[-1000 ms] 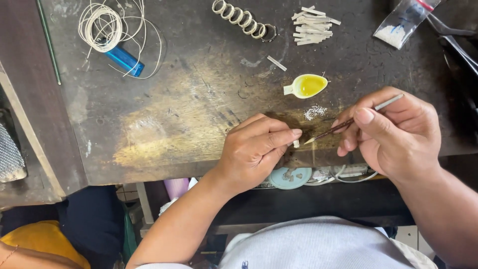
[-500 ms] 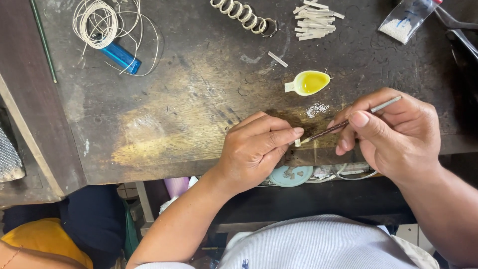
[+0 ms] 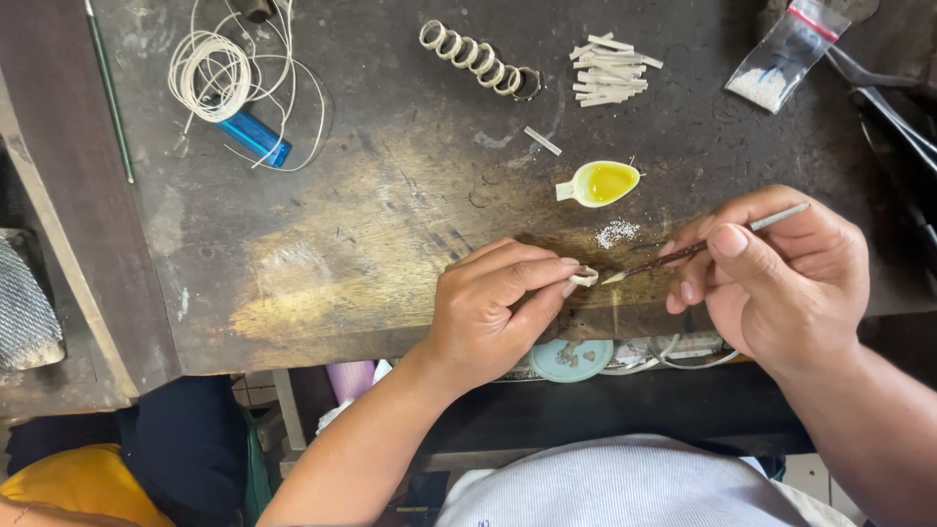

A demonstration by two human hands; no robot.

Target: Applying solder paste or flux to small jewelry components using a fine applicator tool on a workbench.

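Along the desk's (image 3: 390,244) far edge you have one coil of white cord (image 3: 210,73) lying over one blue lighter (image 3: 254,137), one row of linked metal rings (image 3: 478,63), one heap of short pale strips (image 3: 610,70) with a single strip (image 3: 543,141) lying apart from it, and one clear bag (image 3: 781,54) near the far right corner. Nearer you sit one small white dish of yellow liquid (image 3: 600,182) and one patch of white powder (image 3: 617,232) just beside it.

At the near edge, your left hand (image 3: 488,312) is closed in a pinch, thumb and forefinger gripping one small pale ring (image 3: 585,277). Your right hand (image 3: 781,283) is curled tight around one thin brush (image 3: 703,247), held like a pen, its tip touching or just short of the ring; I cannot tell which.

That ring is whitish, small, mostly covered by your fingertips, and held just above the worn near edge of the desk.
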